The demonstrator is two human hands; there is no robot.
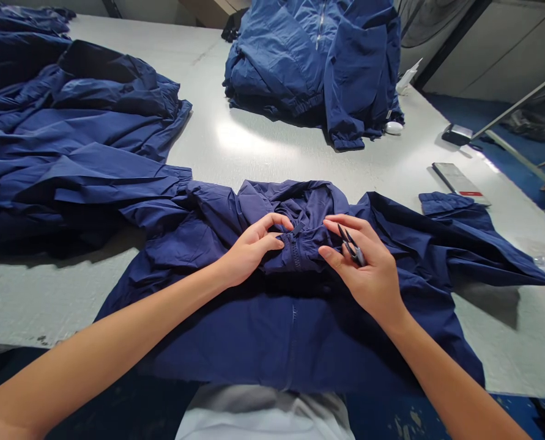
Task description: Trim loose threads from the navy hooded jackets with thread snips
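Observation:
A navy jacket lies spread on the white table, its sleeves out to both sides and its hood towards the far side. At the collar, beside the top of the zipper, my left hand has thumb and forefinger curved apart around the collar fabric, with a small gap between their tips. Small black thread snips rest in my right hand, held against the palm by the curled fingers. The thumb and forefinger of that hand are spread at the collar's right side.
A pile of navy garments covers the left of the table. Stacked blue jackets lie at the far side. On the right are a phone-like object, a small dark box and a white rounded object.

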